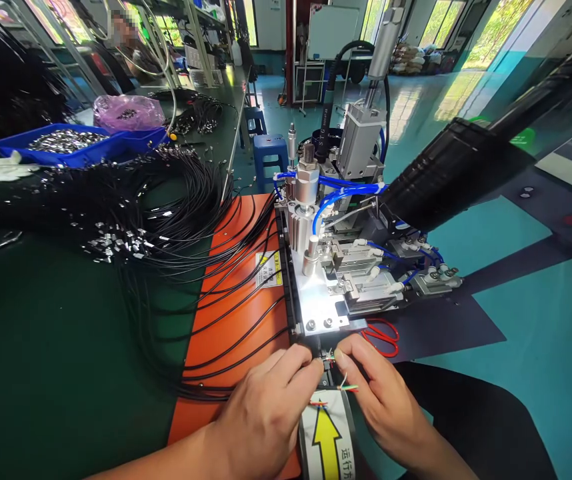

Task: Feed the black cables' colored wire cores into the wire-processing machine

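Observation:
My left hand point(273, 400) is closed, its fingertips pinching a black cable at the front end of the machine; most of the cable is hidden under the fingers. My right hand point(386, 400) has thumb and forefinger pressed together on the thin coloured wires point(329, 359) at that cable's end. Just below, other stripped wire ends with red, green and white strands point(349, 387) stick out over the track. More red and blue strands point(319, 403) show beside my left hand. The metal fixture plate point(316, 300) of the machine lies right beyond my fingertips.
Black cables point(246, 300) fan across an orange board point(226, 340) from a large bundle with metal ends point(121, 243). Red-handled scissors point(383, 337) lie right of the fixture. Air cylinders point(373, 293) and a black lamp arm point(446, 177) stand over it. A blue tray point(76, 159) holds small metal parts.

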The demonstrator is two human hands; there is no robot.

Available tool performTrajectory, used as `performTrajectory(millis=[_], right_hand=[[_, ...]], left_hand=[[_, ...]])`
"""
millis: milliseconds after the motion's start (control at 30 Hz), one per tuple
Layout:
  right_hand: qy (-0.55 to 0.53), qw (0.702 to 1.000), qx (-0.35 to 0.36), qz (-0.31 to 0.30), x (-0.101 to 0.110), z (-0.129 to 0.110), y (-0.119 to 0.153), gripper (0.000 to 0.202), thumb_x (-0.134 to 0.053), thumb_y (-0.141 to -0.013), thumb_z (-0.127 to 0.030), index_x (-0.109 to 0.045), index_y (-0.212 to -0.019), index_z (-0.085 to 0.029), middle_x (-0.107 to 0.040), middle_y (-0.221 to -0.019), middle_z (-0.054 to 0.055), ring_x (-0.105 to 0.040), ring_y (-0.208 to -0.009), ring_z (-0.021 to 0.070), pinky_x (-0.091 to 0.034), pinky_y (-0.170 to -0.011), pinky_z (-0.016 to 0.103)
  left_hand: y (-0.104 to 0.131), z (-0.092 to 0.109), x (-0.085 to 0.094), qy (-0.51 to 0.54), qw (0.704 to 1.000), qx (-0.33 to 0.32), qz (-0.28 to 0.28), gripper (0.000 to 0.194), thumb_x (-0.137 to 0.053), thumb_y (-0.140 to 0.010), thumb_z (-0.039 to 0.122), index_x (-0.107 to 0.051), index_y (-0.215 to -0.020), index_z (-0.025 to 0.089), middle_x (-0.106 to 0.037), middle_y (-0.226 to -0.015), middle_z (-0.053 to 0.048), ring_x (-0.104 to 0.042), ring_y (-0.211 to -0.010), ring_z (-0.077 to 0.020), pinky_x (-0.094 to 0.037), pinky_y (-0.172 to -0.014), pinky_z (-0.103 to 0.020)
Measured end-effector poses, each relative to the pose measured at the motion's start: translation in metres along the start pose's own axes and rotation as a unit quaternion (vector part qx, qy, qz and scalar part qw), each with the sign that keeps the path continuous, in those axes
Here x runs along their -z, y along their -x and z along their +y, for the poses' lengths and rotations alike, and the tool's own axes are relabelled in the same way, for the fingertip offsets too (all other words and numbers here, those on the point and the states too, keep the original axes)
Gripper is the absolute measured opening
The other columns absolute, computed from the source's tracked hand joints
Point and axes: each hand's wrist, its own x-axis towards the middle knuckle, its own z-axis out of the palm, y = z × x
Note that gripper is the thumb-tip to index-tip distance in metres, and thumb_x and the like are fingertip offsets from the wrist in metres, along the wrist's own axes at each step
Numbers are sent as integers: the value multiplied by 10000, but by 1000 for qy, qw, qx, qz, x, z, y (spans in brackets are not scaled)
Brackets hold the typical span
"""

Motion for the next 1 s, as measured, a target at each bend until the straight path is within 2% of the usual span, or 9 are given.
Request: performTrajectory(millis=[400,1000], right_hand=[[-2,1000,0,4,-2,0,0,268,-346,-1055,-319,-472,-836,-229,-480,-787,-20,-481,-718,146,-400,-690,267],[13,1000,-2,19,-4,4,1,257,-353,-1047,-316,-488,-844,-233,-510,-785,-16,-512,-716,151,-423,-690,257]], left_hand=[[2,-3,-2,2,1000,-12,-3,341,-400,-877,19,-583,-1154,96,-587,-938,-106,-542,-784,-212,-532,-664,-328],[2,-2,-3,-32,998,-43,32,366,-421,-861,51,-537,-1207,73,-596,-946,-127,-574,-811,-221,-562,-679,-333]])
